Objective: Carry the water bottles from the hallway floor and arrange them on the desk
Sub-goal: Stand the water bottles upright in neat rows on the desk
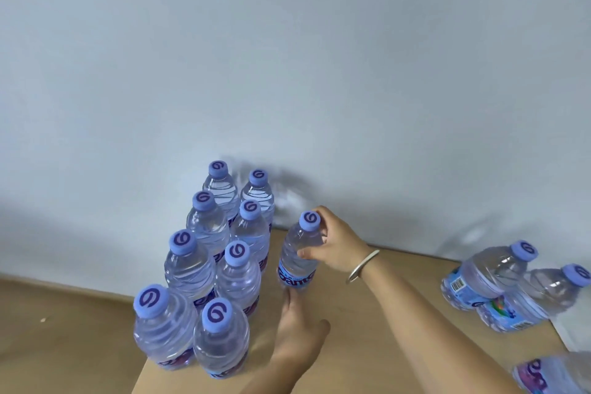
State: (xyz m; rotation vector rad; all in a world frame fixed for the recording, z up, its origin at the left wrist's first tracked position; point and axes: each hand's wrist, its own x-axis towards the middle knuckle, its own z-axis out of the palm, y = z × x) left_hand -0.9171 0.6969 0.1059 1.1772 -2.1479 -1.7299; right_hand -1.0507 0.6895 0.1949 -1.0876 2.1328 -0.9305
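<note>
Several clear water bottles with blue caps [220, 269] stand upright in two rows on the light wooden desk [377, 342], against the wall. To their right one more water bottle [299, 253] stands slightly tilted. My right hand [335, 246], a metal bangle on its wrist, grips this bottle around its shoulder just below the cap. My left hand [299, 336] reaches in from below with straight fingers that touch the bottle's base, thumb spread to the side.
Two more bottles [486, 278] lie tilted at the desk's right end, and part of another [553, 374] shows at the bottom right corner. A pale wall [287, 74] backs the desk. The desk's left edge drops off to a tan floor [64, 336].
</note>
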